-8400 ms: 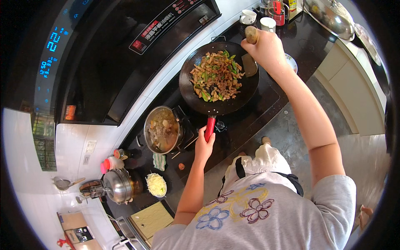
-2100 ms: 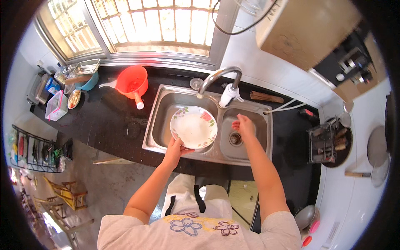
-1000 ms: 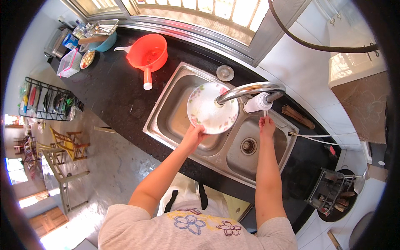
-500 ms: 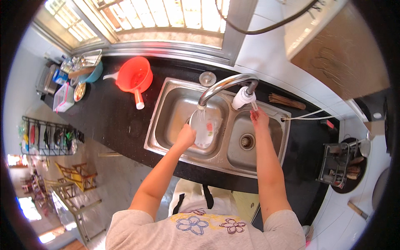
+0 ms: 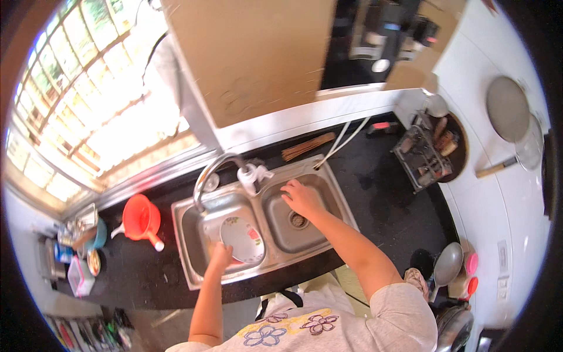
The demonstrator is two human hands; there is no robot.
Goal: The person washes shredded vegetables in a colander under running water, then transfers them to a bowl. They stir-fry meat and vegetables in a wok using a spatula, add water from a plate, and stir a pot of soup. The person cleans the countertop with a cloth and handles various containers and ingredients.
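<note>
My left hand (image 5: 220,256) grips the rim of a white plate (image 5: 239,226) with a floral pattern, its fingers closed around the edge. The plate is tilted inside the left basin (image 5: 191,229) of a steel double sink. Over the right basin (image 5: 281,232), my right hand (image 5: 302,199) hovers empty with its fingers apart, near the drain. A curved chrome tap (image 5: 218,161) with a white body and lever (image 5: 252,178) rises behind the sink, its spout over the left basin. No stream shows from the spout.
A red dipper (image 5: 141,217) sits on the black counter (image 5: 143,273) at left, beyond it a lidded plastic box (image 5: 79,276) and a blue bowl (image 5: 97,234). Behind the sink lies a bundle of brown sticks (image 5: 308,146). A utensil rack (image 5: 419,155) stands at right.
My right hand has let go of the tap lever and moved down over the right basin. The water stream no longer shows. The whole view has swung rightward; my left hand still holds the plate.
</note>
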